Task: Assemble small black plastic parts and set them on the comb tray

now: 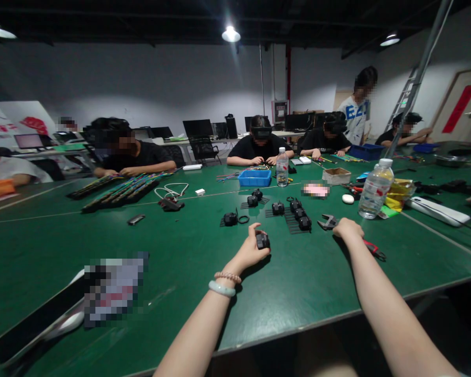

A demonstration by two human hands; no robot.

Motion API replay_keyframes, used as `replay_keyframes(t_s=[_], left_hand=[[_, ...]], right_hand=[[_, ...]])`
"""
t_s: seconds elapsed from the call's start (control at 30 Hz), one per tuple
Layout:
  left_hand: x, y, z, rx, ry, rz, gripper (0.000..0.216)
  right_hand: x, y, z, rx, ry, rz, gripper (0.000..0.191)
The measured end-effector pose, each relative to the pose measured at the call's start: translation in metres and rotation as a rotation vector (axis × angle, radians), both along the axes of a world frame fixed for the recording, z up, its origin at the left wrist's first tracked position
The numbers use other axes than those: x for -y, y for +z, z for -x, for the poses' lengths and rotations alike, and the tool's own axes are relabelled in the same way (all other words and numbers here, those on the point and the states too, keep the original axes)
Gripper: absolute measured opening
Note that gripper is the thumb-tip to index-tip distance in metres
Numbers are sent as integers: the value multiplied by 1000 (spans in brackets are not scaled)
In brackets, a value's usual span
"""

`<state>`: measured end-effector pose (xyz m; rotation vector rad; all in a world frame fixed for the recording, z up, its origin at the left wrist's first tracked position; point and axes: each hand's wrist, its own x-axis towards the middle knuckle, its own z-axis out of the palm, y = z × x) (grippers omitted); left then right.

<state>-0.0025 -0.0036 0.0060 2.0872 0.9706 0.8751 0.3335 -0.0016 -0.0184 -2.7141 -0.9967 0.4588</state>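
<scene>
Just below frame centre, the left hand (251, 250) stretches forward, fingers curled around a small black blocky part (262, 240). Right of it, the right hand (347, 228) closes over an adjustable wrench (328, 222) (red handle) on the matte green table (172, 262)

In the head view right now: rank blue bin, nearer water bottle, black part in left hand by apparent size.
1. Nearer water bottle
2. Blue bin, about the same; it sits farther back, so that order is unsure
3. Black part in the left hand, clearly smallest
</scene>
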Motion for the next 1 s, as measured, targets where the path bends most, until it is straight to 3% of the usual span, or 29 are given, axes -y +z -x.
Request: replay_keyframes(t_s=[0.2,0.3,0.53,0.77,0.9,1.0], left_hand=[[1,6,2,111,15,31,69],[2,8,0,187,-7,80,70],[6,15,3,385,-129,289,69],[7,18,7,662,-272,490,62],[10,24,7,739,-321,568,60],[11,25,7,704,-282,601,57]], right_hand=[[10,8,6,66,-11,-60,41],[19,20,16,168,31,-203,35],[35,46,76,468,397,-560,23],[42,43,130,414,793,-561,21],[44,43,136,320,898,-515,18],[45,43,139,255,941,-517,17]])
